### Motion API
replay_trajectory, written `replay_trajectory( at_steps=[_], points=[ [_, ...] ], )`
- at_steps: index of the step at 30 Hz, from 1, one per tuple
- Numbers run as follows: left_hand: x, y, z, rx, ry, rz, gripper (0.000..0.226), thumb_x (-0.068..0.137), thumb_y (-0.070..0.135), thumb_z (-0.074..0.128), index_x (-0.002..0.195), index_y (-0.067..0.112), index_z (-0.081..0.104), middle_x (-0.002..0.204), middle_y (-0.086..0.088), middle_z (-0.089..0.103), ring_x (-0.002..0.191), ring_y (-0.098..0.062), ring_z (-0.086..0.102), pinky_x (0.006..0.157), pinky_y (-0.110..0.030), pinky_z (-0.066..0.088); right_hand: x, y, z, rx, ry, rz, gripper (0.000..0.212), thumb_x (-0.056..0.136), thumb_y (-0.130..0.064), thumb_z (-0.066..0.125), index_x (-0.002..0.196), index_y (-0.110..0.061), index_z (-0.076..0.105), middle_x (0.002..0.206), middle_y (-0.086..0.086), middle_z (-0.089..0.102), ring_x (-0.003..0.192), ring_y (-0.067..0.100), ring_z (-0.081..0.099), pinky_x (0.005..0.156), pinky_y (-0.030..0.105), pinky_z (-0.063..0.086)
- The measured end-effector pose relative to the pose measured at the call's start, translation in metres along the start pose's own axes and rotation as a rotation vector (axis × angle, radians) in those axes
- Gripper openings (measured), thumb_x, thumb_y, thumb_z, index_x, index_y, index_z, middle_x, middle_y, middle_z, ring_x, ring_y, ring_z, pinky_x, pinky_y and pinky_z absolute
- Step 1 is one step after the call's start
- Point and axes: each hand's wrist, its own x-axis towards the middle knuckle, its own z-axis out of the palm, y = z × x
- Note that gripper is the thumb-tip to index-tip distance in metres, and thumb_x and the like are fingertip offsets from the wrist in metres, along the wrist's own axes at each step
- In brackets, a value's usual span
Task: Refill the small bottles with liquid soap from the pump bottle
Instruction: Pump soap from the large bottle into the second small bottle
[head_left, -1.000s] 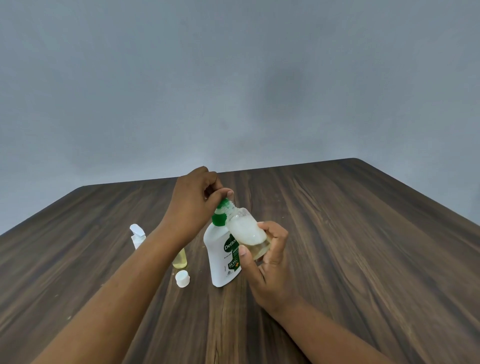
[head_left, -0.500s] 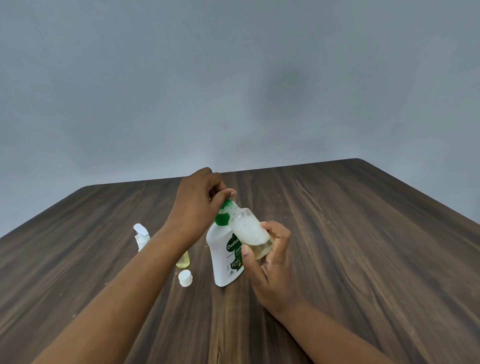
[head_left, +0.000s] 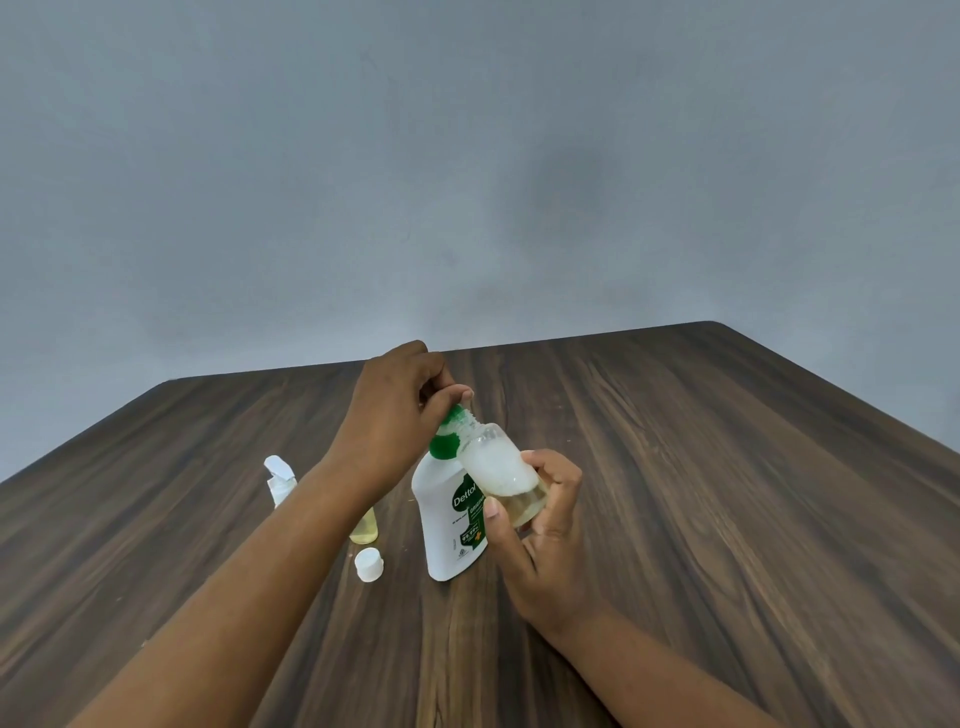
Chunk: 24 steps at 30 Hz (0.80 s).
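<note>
Here we are mid-fill: the left hand (head_left: 395, 410) is clamped over the green head of the white Dettol pump bottle (head_left: 454, 525), fingers curled round it and thumb laid on top, which looks placed to drive the plunger down. The pump bottle stands on the desk (head_left: 727, 493), leaning a little toward the right. The right hand (head_left: 540, 530) grips the small bottle (head_left: 501, 470) from below, fingers and thumb wrapped round its base, and holds it tilted with its open mouth right up against the nozzle, so the soap goes straight in rather than onto the wood. Inside there is white foam over a shallow amber pool, so I'd call this one only partly filled. Behind the left forearm a second small bottle (head_left: 363, 530) with yellow liquid stands uncapped, a white cap (head_left: 369, 565) lies just in front of it, and a white spray top (head_left: 279, 475) sits further left. Against a second ago, very little differs: same grips, same tilt, the foam level much the same, only a slight shift of the whole group in view.
</note>
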Motion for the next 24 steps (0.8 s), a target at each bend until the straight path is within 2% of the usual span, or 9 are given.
replay_trajectory(
  at_steps=[3,7,10,14,15,17,20,24],
  points=[
    [0.006,0.001,-0.005,0.003,-0.021,0.021,0.026,0.081,0.024,0.070,0.061,0.018,0.054,0.066,0.006,0.050,0.062,-0.008,0.048,0.057,-0.013,0.034,0.000,0.000,0.001,-0.012,-0.004,-0.008,0.039,0.088,-0.037,0.051,0.119,-0.035,0.027,0.110,-0.029,0.042,0.083,0.007,0.054,0.054,0.032,0.051],
    [0.011,0.005,-0.008,0.033,-0.069,0.055,0.025,0.081,0.024,0.069,0.062,0.016,0.054,0.065,0.010,0.047,0.061,-0.005,0.046,0.056,-0.010,0.033,0.000,0.001,-0.001,-0.005,-0.003,0.006,0.041,0.090,-0.045,0.051,0.121,-0.037,0.025,0.112,-0.021,0.044,0.083,0.011,0.056,0.054,0.036,0.052],
    [0.007,0.000,-0.002,0.018,-0.041,0.021,0.026,0.081,0.023,0.070,0.060,0.016,0.054,0.065,0.007,0.049,0.061,-0.007,0.046,0.056,-0.013,0.033,0.000,0.000,-0.001,-0.018,-0.009,-0.011,0.038,0.089,-0.037,0.051,0.119,-0.031,0.029,0.107,-0.022,0.046,0.079,0.007,0.054,0.052,0.034,0.051],
    [0.006,-0.001,-0.004,0.002,-0.047,0.017,0.028,0.080,0.023,0.070,0.058,0.019,0.053,0.064,0.009,0.049,0.061,-0.006,0.048,0.056,-0.010,0.034,0.000,0.000,0.000,-0.034,-0.011,-0.025,0.038,0.089,-0.037,0.051,0.120,-0.031,0.029,0.106,-0.014,0.045,0.082,0.002,0.053,0.054,0.017,0.048],
    [0.008,0.000,-0.006,0.004,-0.064,0.024,0.028,0.080,0.023,0.070,0.059,0.019,0.053,0.064,0.009,0.049,0.061,-0.005,0.048,0.056,-0.010,0.034,0.000,0.000,0.000,-0.027,-0.015,-0.023,0.039,0.090,-0.039,0.051,0.120,-0.031,0.028,0.106,-0.013,0.046,0.083,0.003,0.054,0.055,0.016,0.048],
    [0.012,0.003,-0.011,0.011,-0.093,0.047,0.025,0.080,0.023,0.070,0.061,0.016,0.056,0.065,0.010,0.049,0.061,-0.005,0.048,0.056,-0.010,0.035,0.000,0.000,0.000,-0.011,-0.021,-0.016,0.040,0.091,-0.043,0.051,0.121,-0.035,0.026,0.105,-0.005,0.049,0.081,0.009,0.057,0.055,0.022,0.050],
    [0.012,0.001,-0.010,-0.001,-0.086,0.042,0.025,0.080,0.022,0.071,0.061,0.014,0.057,0.065,0.009,0.049,0.061,-0.005,0.048,0.056,-0.009,0.034,0.001,0.002,0.000,-0.004,-0.020,-0.022,0.042,0.091,-0.039,0.051,0.122,-0.038,0.023,0.103,0.004,0.051,0.078,0.014,0.057,0.054,0.026,0.050],
    [0.001,-0.004,0.000,-0.047,0.003,-0.006,0.030,0.080,0.021,0.070,0.057,0.020,0.051,0.064,0.005,0.050,0.060,-0.006,0.048,0.057,-0.009,0.035,-0.001,0.003,0.001,-0.025,-0.024,-0.024,0.041,0.090,-0.040,0.051,0.122,-0.037,0.024,0.102,-0.003,0.049,0.078,0.012,0.054,0.053,0.031,0.051]
  ],
)
